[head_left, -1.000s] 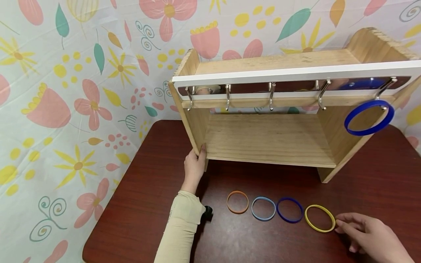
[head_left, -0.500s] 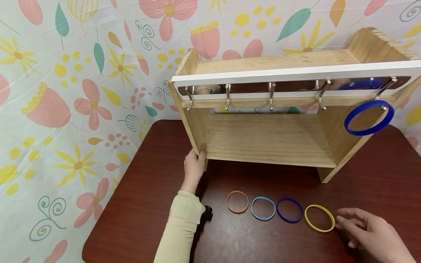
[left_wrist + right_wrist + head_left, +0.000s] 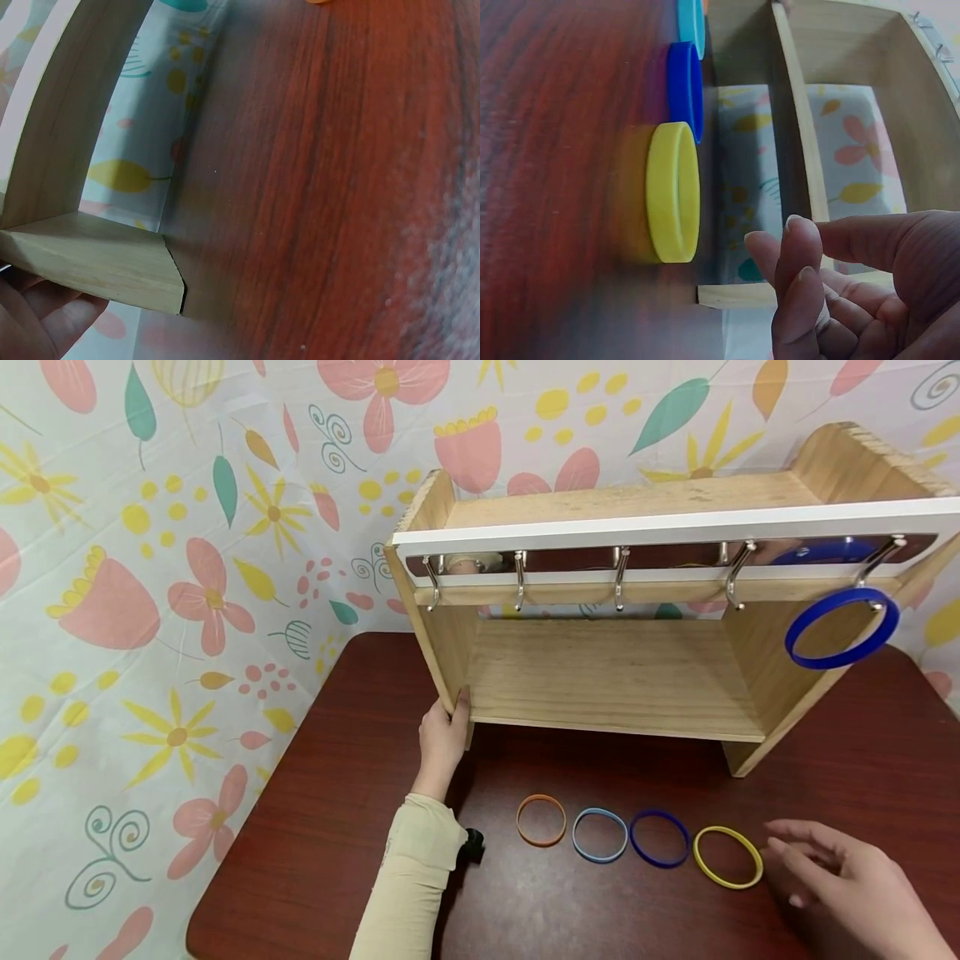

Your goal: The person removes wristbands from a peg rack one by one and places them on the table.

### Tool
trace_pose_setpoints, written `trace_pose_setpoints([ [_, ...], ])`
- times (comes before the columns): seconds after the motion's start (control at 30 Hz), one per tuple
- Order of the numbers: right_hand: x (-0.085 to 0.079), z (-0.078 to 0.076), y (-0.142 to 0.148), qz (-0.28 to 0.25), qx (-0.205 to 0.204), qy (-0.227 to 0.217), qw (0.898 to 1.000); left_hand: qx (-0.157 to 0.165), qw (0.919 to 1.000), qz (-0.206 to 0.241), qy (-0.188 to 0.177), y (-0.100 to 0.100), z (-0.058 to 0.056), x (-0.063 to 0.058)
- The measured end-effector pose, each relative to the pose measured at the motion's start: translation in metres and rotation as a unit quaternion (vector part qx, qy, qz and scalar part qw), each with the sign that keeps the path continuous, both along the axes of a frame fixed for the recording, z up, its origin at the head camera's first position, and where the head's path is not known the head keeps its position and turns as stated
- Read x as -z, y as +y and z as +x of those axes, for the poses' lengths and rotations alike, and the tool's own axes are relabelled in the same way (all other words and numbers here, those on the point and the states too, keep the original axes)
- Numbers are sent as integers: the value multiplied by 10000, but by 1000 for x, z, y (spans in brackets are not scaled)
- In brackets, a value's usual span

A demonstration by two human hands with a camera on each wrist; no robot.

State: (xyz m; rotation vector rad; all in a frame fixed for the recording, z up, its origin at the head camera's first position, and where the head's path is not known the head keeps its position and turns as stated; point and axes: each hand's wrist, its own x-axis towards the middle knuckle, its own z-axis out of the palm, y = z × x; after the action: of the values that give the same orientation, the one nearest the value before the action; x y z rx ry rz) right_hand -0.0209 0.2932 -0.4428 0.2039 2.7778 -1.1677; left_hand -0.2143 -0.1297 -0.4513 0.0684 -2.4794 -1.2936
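Observation:
My left hand grips the lower left side panel of a wooden shelf; in the left wrist view its fingers lie against the wood. A yellow silicone wristband lies flat on the table, and my right hand hovers just right of it, fingers loosely bent with nothing between them. Leftward in a row lie a dark blue wristband, a light blue wristband and an orange wristband. Another blue wristband hangs from the rightmost hook.
Metal hooks line a white-edged rail across the shelf's upper front. The dark red table runs to a flowered cloth behind it. A small black object shows beside my left cuff.
My right hand has drawn away from the yellow wristband, slightly to the right and up, and its fingers have loosened. My left hand and the shelf stay in place.

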Motion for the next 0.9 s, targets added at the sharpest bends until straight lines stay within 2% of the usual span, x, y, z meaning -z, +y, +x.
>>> trace_pose_setpoints([
  [0.13,-6,-2,-4,29,-23,494,9988,-16,10000,-8,10,-1,-1,0],
  [0.3,-14,-7,-7,-442,-154,1023,9936,-42,10000,-14,40,-2,-2,0],
  [0.47,-23,-12,-9,-527,-189,1537,9865,-54,10000,-23,11,-1,-1,0],
  [0.73,-43,-21,-14,-709,-188,2101,9749,-15,10000,-22,-45,0,-1,-1],
  [0.9,-56,-29,-19,-715,-25,2277,9711,17,10000,-4,-26,0,0,0],
])
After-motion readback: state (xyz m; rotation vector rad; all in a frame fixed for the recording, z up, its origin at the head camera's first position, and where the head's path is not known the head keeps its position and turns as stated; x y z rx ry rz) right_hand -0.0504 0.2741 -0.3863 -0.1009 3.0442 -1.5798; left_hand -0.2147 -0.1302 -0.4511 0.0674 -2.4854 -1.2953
